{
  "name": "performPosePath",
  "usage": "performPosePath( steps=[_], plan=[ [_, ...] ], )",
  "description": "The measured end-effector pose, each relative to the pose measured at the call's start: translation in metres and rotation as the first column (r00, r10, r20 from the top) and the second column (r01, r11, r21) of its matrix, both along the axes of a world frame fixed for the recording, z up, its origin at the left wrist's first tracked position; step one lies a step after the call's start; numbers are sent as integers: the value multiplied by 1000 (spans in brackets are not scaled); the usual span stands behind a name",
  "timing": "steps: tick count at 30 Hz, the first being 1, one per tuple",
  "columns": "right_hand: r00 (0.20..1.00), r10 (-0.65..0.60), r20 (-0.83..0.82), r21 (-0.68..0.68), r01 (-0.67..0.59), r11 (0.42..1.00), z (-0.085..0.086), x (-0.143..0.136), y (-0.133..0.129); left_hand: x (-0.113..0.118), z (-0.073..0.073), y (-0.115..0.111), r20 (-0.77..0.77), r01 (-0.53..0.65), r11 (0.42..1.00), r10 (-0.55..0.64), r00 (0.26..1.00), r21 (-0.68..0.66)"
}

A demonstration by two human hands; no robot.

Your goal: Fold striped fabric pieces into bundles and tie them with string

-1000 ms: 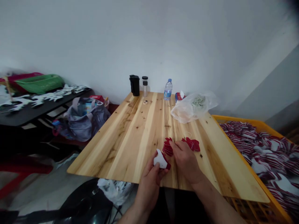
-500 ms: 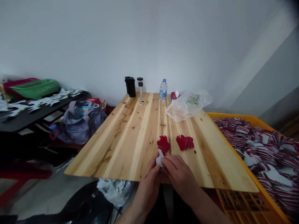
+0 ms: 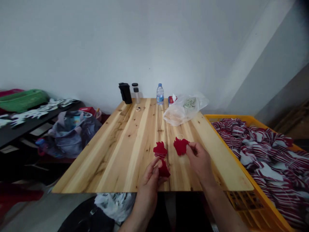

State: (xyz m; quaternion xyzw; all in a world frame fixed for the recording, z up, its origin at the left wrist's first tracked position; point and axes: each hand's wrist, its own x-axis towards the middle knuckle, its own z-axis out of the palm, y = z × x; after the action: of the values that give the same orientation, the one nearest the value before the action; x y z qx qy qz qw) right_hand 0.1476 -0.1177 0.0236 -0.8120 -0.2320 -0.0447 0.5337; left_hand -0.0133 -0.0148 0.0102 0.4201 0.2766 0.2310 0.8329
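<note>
My left hand (image 3: 150, 175) is closed on a red cloth piece (image 3: 164, 169), held low over the near edge of the table. Just beyond it lies a small stack of red jagged-edged cloth pieces (image 3: 160, 149). My right hand (image 3: 199, 158) pinches the right edge of another red cloth piece (image 3: 181, 146) between thumb and forefinger. That one is at the right-hand pile; whether it is lifted off I cannot tell. A thin pale ring (image 3: 180, 136) lies partly behind this pile.
A clear plastic bag (image 3: 177, 116) with pale loops inside lies on the wooden table (image 3: 125, 151). Behind stand a water bottle (image 3: 160, 94), a black flask (image 3: 125, 93) and a tissue pack (image 3: 172, 100). At right, a yellow crate (image 3: 262, 180) holds striped red-white cloth pieces.
My hands have parted: the right moved from the white piece to the right-hand red pile. My left hand now shows a red face instead of the white one. The view has shifted slightly.
</note>
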Motion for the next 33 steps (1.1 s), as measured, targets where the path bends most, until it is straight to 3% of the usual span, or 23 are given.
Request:
performPosePath(
  steps=[3, 7, 13, 18, 20, 23, 27, 30, 33],
  plan=[
    [999, -7, -34, -111, 3, 994, -13, 20, 8, 2, 0, 11, -17, -21, 999, 22, 1000, 44],
    [999, -42, 3, -256, 41, 966, -31, 24, 14, 4, 0, 24, -14, -45, 998, 46, 999, 50],
    [997, -55, 57, -386, 73, 919, -39, 22, 16, 6, -4, 32, -13, -19, 998, 20, 1000, 65],
    [997, -50, 66, -425, 73, 902, -38, 20, 14, 17, 1, 51, -28, -77, 950, 89, 996, 304],
    [997, -40, 64, -427, 64, 902, -36, 19, 14, 29, 7, 62, -71, -63, 860, 114, 991, 506],
    [998, -35, 56, -423, 55, 905, -34, 17, 13, 53, 9, 74, -180, 22, 652, 176, 968, 758],
    [997, -48, 56, -415, 67, 907, -29, 16, 6, 75, 0, 82, -262, 119, 490, 233, 937, 864],
    [995, -78, 57, -367, 93, 925, -24, 25, -4, 77, -3, 84, -277, 172, 353, 273, 921, 920],
    [995, -90, 40, -361, 98, 927, -20, 43, -11, 73, -1, 85, -259, 187, 251, 295, 920, 950]
  ],
)
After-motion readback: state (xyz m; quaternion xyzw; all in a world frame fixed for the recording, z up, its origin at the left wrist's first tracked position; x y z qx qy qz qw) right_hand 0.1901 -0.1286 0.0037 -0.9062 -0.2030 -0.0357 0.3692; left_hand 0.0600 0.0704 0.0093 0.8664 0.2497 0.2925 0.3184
